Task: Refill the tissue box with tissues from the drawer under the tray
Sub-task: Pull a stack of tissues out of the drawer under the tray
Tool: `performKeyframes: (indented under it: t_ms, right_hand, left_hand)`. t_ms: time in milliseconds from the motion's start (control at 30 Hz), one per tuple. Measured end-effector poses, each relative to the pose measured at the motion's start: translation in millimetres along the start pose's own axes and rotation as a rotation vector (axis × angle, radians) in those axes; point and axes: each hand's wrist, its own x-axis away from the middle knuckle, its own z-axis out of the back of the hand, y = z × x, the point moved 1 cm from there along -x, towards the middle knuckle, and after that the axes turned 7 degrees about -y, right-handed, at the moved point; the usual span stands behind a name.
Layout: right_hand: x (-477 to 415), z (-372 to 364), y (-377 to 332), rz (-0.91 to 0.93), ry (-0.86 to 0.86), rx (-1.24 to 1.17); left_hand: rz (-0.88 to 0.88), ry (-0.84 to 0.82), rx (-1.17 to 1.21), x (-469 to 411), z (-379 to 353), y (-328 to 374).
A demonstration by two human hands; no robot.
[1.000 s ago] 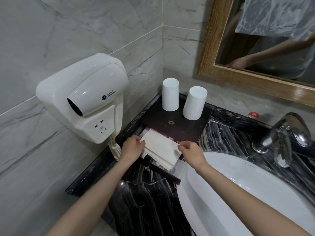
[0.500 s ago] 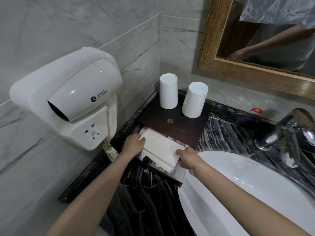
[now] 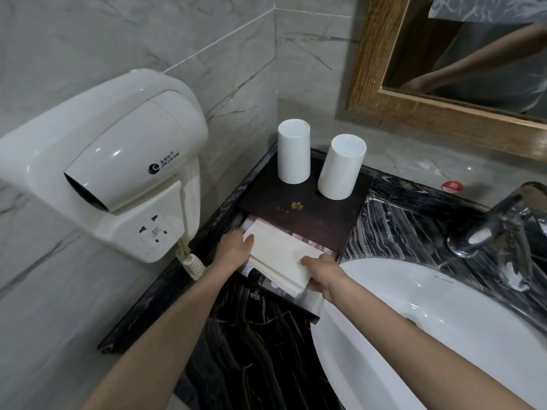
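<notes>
A dark brown tray (image 3: 299, 214) sits in the counter corner. Its drawer (image 3: 307, 306) is pulled out toward me below it. A cream stack of tissues (image 3: 278, 255) lies in the open drawer, slightly tilted. My left hand (image 3: 233, 250) grips the stack's left end. My right hand (image 3: 322, 273) grips its right near corner. The drawer's inside under the stack is mostly hidden. No separate tissue box shows.
Two white cups (image 3: 293, 155) (image 3: 341, 166) stand on the tray's far part. A wall hair dryer (image 3: 112, 155) with a coiled cord (image 3: 194, 264) hangs to the left. The white sink basin (image 3: 429, 327) and chrome faucet (image 3: 500, 232) lie right; a wood-framed mirror (image 3: 414, 110) above.
My view has shifted closer and slightly left. Both hands stay on the tissue stack; my right hand has slid down onto its near right corner.
</notes>
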Motion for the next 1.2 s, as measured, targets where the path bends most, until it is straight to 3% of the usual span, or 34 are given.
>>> performKeyframes:
  t_ms: [600, 1200]
  right_hand:
    - [4.8, -1.4, 0.0, 0.012, -0.003, -0.08]
    - [20.5, 1.6, -7.2, 0.097, 0.022, -0.019]
  left_hand:
    - [0.005, -0.02, -0.053, -6.3, -2.8, 2.5]
    - [-0.025, 0.059, 0.26, 15.9, 10.4, 0.2]
